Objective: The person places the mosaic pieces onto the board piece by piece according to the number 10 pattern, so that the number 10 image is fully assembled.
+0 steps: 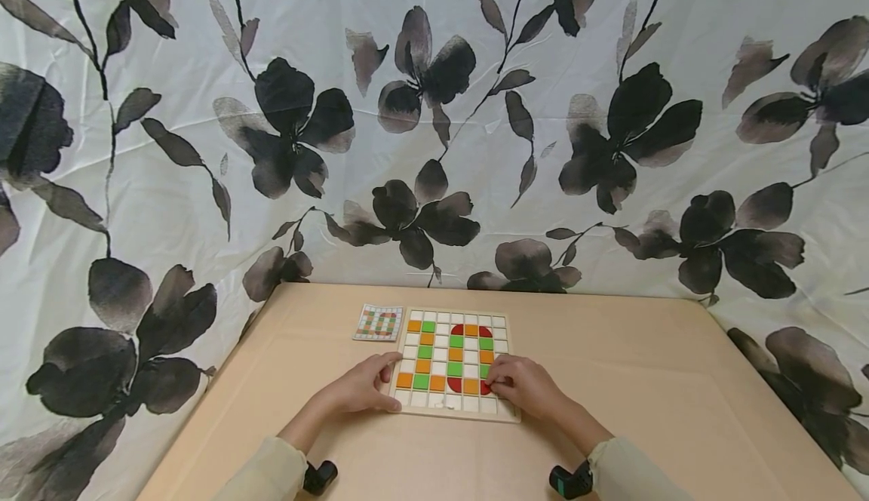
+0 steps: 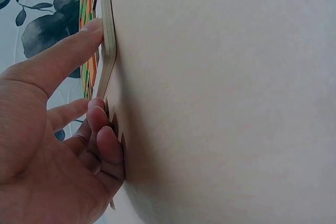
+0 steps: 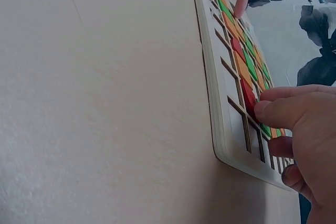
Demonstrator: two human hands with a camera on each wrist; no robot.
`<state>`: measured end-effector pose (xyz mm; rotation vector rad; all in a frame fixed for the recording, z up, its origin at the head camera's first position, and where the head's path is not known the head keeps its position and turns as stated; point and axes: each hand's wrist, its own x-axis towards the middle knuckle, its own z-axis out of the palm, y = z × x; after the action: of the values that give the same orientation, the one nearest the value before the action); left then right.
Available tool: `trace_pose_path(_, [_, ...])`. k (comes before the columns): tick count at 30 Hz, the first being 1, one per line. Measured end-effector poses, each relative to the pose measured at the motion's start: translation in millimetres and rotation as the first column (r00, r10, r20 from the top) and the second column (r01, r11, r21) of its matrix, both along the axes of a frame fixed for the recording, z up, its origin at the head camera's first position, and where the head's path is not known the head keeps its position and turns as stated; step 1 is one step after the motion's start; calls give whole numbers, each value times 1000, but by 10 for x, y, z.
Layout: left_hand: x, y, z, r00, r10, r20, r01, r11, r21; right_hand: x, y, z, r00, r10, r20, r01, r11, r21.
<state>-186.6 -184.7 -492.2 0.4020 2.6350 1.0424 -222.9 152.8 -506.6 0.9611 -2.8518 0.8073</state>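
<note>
A pale wooden grid board [image 1: 512,410] lies flat on the table, with orange, green and red tiles in some of its cells. My right hand [image 1: 526,386] is at its lower right. In the right wrist view, thumb and index finger pinch a red tile [image 3: 248,97] with a rounded edge, low in a cell near the board's corner. My left hand [image 1: 356,388] rests at the board's left side. Its thumb [image 2: 89,32] lies straight against the rim, and its other fingers are loosely bent beside the edge. The left palm holds nothing.
A small pattern card [image 1: 378,323] with coloured squares lies beside the board's upper left corner. The light tan table [image 1: 631,380] extends to both sides. Behind it hangs a white cloth [image 1: 502,207] with dark flowers.
</note>
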Motion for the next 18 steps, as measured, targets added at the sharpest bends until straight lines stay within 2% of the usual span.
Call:
trace_pose_path(6, [2,9,17,1000,-9,-11,9,1000,-1,5,35,19,993,-120,2,119,992,-39])
trace_pose_path(13, [30,42,81,1000,-14,-7,14,998,-68,22,161,107,974,-228,-9,227,971,-71])
trace_pose_path(15, [45,60,105,999,-7,-36,3,994,-106,40,217,142,969,-246,-17,245,968,-61])
trace_pose_path(18, [66,83,171,991,36,-127,-62,976,-208,53,308,206,966,-253,-51,250,967,-49])
